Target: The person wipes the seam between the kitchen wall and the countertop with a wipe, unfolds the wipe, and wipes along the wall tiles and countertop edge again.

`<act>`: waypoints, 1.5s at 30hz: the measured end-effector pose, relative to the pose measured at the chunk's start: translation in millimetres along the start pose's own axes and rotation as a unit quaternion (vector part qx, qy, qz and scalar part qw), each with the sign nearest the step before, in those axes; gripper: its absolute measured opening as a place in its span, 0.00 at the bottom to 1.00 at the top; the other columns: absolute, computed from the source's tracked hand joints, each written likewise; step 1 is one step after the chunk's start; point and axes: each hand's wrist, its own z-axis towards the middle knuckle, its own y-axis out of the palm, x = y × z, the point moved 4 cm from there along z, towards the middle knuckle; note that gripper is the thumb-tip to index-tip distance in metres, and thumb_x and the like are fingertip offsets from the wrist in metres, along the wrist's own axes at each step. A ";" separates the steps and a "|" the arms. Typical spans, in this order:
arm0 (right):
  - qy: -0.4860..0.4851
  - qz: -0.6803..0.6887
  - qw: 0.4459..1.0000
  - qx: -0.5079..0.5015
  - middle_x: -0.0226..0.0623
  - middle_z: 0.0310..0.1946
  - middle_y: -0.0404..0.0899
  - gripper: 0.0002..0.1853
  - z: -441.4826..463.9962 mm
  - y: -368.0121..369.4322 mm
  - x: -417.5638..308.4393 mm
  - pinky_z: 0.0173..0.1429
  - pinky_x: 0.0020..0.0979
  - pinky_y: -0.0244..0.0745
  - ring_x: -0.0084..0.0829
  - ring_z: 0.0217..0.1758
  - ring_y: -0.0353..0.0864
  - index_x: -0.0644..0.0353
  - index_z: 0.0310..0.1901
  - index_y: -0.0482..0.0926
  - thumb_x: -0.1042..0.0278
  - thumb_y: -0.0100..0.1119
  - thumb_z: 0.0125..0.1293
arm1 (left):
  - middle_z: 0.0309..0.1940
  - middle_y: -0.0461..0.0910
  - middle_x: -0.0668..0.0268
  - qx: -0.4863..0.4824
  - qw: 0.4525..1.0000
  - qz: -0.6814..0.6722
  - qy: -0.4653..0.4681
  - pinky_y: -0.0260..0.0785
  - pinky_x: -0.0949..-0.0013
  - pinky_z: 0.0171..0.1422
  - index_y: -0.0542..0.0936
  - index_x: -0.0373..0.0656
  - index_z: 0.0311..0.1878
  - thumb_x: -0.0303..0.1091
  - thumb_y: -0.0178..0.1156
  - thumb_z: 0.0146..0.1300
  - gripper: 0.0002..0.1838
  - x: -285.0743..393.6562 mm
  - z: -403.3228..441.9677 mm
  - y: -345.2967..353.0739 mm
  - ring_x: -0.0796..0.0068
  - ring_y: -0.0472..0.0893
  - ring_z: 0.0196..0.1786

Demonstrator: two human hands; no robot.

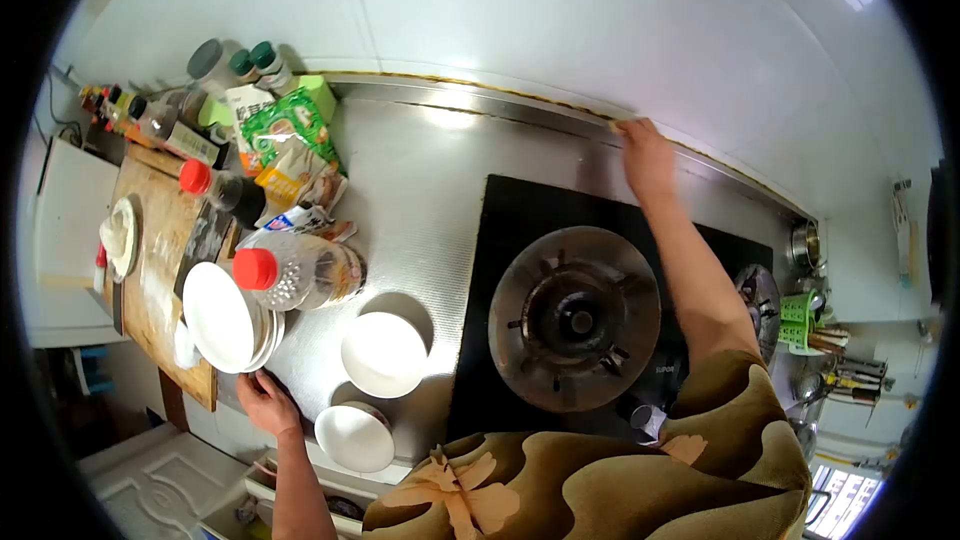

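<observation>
My right hand [646,155] reaches over the stove to the ledge [540,110] along the back wall. Its fingers are pinched together there; a small pale bit shows at the tips, too small to name. Low on the left, my left hand [265,404] rests at the counter's front edge, its fingers apart and just below a stack of white plates [220,318]. Whether the fingertips touch the lowest plate, I cannot tell. Two white bowls [384,354] stand to the right of that hand. Under my right arm lies the black gas stove [478,270] with its large round burner [575,320].
A red-capped plastic jug [310,272] stands by the plates. Behind it are a dark sauce bottle [235,195], food packets [290,128] and several jars. A wooden cutting board [155,250] lies left. A green basket [797,322] and hanging utensils [855,375] are right.
</observation>
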 end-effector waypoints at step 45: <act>-0.286 0.182 0.940 0.020 0.33 0.35 0.76 0.09 86.1 87.6 -290.8 0.37 0.36 0.77 0.39 0.34 0.81 0.54 0.35 0.82 0.78 0.55 0.57 | 0.36 0.74 0.53 0.019 1.000 -0.013 0.021 0.66 0.55 0.47 0.73 0.37 0.40 0.34 0.56 0.64 0.09 1.2 1.2 -2.9 0.48 0.73 0.42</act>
